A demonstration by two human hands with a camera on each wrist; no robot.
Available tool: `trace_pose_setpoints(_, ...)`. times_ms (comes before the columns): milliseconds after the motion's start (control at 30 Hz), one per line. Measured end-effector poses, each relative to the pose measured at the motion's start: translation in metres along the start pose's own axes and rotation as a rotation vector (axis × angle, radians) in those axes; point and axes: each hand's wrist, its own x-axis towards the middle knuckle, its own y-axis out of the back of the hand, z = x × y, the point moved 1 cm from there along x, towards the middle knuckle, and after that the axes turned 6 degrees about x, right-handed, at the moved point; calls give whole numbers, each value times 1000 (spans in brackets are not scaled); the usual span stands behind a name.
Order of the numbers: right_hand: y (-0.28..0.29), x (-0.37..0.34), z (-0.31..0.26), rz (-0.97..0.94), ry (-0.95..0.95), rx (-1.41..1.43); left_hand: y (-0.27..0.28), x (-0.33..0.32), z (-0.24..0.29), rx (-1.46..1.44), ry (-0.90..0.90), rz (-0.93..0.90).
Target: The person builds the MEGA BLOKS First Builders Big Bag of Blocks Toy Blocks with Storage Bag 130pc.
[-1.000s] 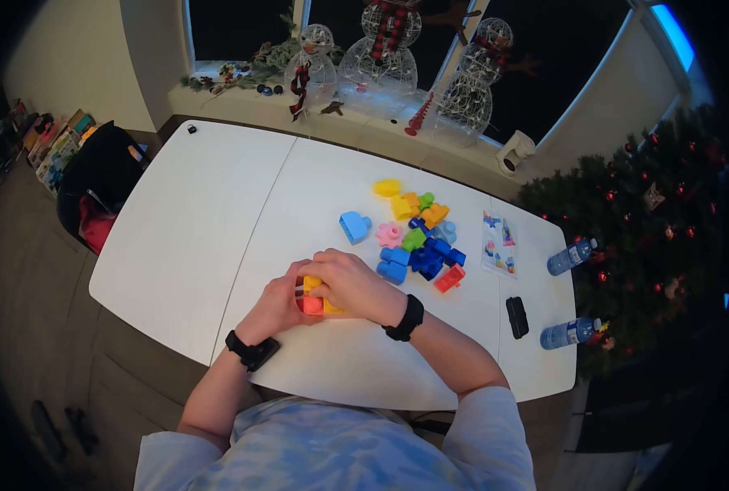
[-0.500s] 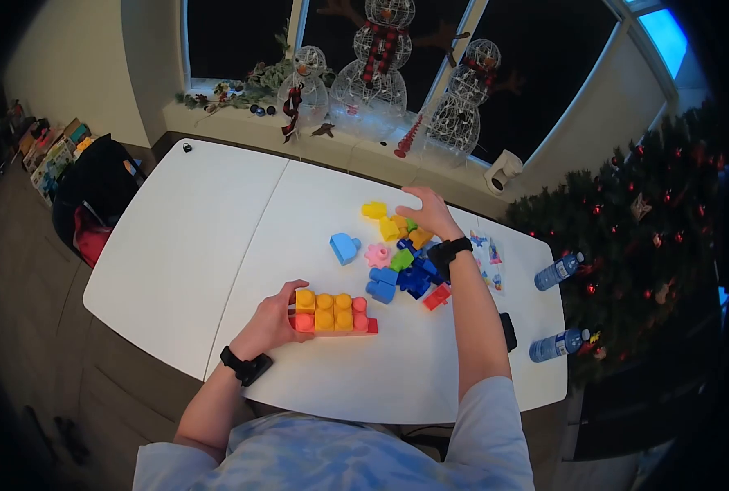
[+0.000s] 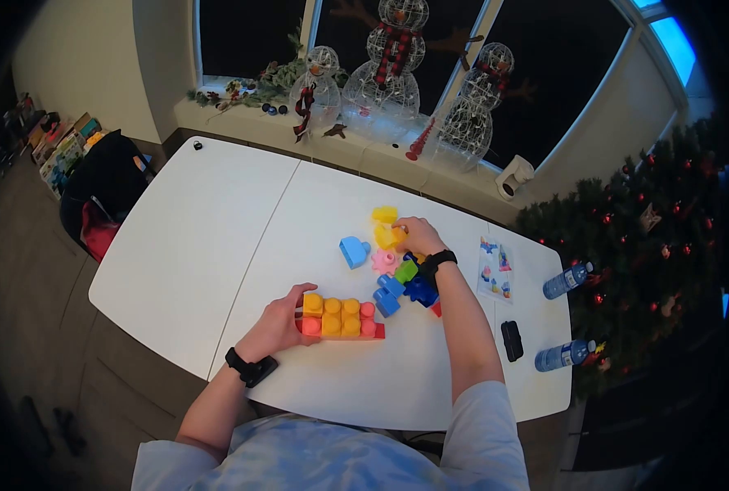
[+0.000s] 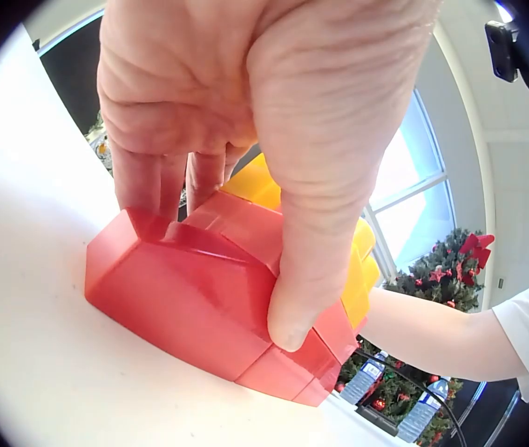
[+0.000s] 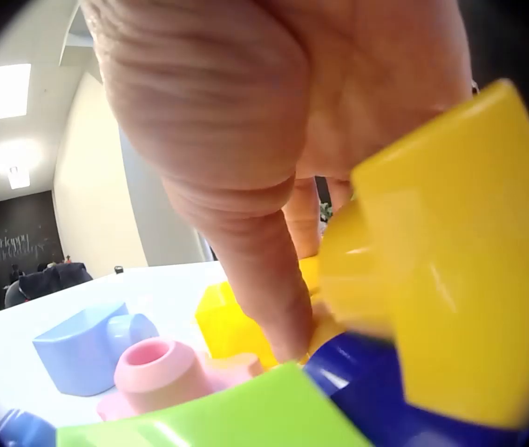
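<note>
My left hand grips the left end of a long toy building-block assembly, with red blocks at the bottom and rounded orange-yellow and red studs on top. In the left wrist view the thumb presses the near red side, and the fingers go round the far side. My right hand reaches into the loose block pile, where its thumb and fingers pinch a yellow block. A tilted yellow block fills the right of the right wrist view. Nearby are a pink flower-shaped block and a green block.
A light blue block lies left of the pile, with blue blocks at its front. Further right are a picture sheet, a black case and two water bottles near the white table's edge.
My right hand has left the assembly, swung out over the pile, then come down on the yellow blocks. The left hand keeps its grip on the assembly's left end.
</note>
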Motion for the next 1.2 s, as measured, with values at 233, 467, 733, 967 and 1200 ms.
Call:
trace_pose_setpoints(233, -5, -17, -15, 148, 60, -96, 0, -1, 0, -30, -23, 3)
trace_pose_setpoints(467, 20, -88, -47, 208, 293, 286, 0, 0, 2, -50, -5, -4)
trace_pose_setpoints(733, 11, -172, -104, -88, 381, 186, 0, -1, 3, -87, 6, -1)
trace_pose_setpoints(967, -11, -181, -110, 8, 516, 124, 0, 0, 3, -61, 4, 2)
trace_pose_setpoints(1200, -17, -180, -106, 17, 508, 109, 1, 0, 4, -74, 1, -2)
